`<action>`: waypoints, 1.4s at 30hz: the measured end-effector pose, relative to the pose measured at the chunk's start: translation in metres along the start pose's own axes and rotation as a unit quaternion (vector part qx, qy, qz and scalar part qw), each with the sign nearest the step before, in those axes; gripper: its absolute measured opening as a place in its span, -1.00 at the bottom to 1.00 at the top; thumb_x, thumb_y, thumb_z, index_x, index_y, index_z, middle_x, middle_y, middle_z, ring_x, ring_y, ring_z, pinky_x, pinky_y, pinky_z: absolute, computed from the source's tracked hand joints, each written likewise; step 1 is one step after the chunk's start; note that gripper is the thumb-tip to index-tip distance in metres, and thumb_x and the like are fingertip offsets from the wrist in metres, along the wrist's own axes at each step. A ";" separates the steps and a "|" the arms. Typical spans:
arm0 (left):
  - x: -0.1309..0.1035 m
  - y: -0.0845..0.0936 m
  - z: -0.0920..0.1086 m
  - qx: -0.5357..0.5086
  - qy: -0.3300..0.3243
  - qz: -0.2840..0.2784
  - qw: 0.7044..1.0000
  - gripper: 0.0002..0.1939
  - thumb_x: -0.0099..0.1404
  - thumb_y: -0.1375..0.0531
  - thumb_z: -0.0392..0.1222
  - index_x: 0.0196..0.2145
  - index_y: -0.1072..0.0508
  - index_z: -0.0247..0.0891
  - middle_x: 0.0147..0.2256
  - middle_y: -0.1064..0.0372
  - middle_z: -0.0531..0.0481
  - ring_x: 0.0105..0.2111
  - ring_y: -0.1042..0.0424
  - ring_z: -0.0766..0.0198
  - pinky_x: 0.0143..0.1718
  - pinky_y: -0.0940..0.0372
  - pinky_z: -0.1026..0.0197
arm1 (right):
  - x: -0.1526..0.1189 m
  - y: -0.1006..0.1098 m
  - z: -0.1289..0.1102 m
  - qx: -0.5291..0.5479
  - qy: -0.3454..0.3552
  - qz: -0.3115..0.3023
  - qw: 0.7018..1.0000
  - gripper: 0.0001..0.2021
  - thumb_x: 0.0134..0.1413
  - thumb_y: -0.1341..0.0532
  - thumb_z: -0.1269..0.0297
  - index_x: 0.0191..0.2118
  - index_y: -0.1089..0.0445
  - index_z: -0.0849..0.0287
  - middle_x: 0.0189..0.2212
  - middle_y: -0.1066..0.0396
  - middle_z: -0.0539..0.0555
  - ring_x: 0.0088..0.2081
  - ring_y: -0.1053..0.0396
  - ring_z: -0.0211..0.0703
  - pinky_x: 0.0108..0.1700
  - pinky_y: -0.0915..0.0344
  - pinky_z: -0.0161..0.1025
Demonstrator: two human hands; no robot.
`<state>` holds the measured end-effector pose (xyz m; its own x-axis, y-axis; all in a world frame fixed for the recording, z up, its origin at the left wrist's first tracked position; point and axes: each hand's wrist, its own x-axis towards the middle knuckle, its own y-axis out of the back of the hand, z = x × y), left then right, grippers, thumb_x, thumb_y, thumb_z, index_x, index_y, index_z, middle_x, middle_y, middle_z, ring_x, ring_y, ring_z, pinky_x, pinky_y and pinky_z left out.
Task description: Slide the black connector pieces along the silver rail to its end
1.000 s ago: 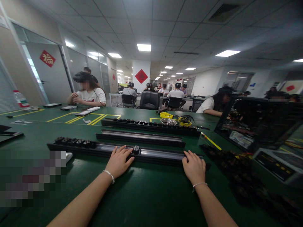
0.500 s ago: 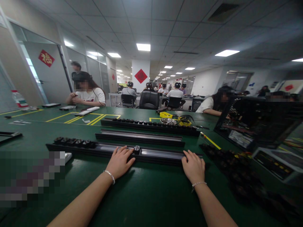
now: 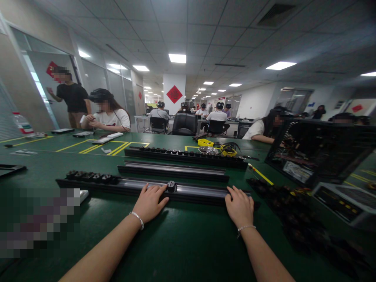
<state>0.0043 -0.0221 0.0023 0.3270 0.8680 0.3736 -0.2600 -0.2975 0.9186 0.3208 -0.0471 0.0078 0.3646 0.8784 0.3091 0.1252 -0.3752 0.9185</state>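
Observation:
A long black channel rail (image 3: 202, 192) lies across the green table in front of me. My left hand (image 3: 150, 203) rests palm down on its near edge, fingers stretched out, with the index fingertip at or beside a small black block (image 3: 171, 186) in the channel. Whether that fingertip presses on the block I cannot tell. Near the rail's right end, my right hand (image 3: 240, 205) lies over the edge with its fingers extended and apart. Several similar black blocks (image 3: 96, 177) sit in a row at the left end of this rail.
Behind lie a second black rail (image 3: 176, 169) and a third rail with a row of blocks (image 3: 188, 155). To the right are a pile of dark parts (image 3: 302, 219), a metal box (image 3: 346, 203) and an open computer case (image 3: 317, 152). A seated co-worker (image 3: 108, 115) faces me.
The small block and my left index finger have shifted very slightly right along the rail. My right hand has hardly moved. In the background, a standing person has come into fuller view at left.

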 end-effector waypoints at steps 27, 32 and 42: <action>0.000 0.000 0.002 0.016 0.002 -0.008 1.000 -0.50 0.25 0.08 0.09 0.11 -0.17 -0.05 -0.20 -0.35 -0.01 -0.12 -0.28 0.18 0.12 0.16 -0.06 | -0.001 0.001 -0.001 0.002 0.001 0.000 1.000 -0.51 0.10 0.18 0.18 0.09 -0.24 0.10 0.13 -0.16 0.05 0.16 -0.02 -0.06 0.18 0.21 0.06; 0.000 -0.002 0.002 0.013 0.008 -0.008 1.000 -0.50 0.24 0.08 0.09 0.11 -0.17 -0.02 -0.20 -0.35 -0.01 -0.11 -0.28 0.17 0.13 0.18 -0.06 | -0.001 0.001 0.000 0.000 -0.001 0.002 1.000 -0.51 0.10 0.18 0.18 0.09 -0.25 0.10 0.13 -0.16 0.04 0.16 -0.01 -0.05 0.18 0.22 0.07; 0.000 -0.002 0.006 0.029 0.014 0.000 0.999 -0.51 0.23 0.06 0.09 0.10 -0.18 0.01 -0.22 -0.34 -0.01 -0.12 -0.28 0.15 0.11 0.18 -0.09 | -0.012 -0.007 -0.021 0.051 0.111 0.050 0.991 -0.55 0.11 0.13 0.24 0.08 -0.24 0.14 0.09 -0.22 0.06 0.15 -0.04 -0.11 0.19 0.17 -0.01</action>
<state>0.0103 -0.0236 0.0009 0.3004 0.8789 0.3706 -0.2061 -0.3195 0.9249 0.2964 -0.0492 0.0030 0.1701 0.8748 0.4536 0.1958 -0.4811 0.8545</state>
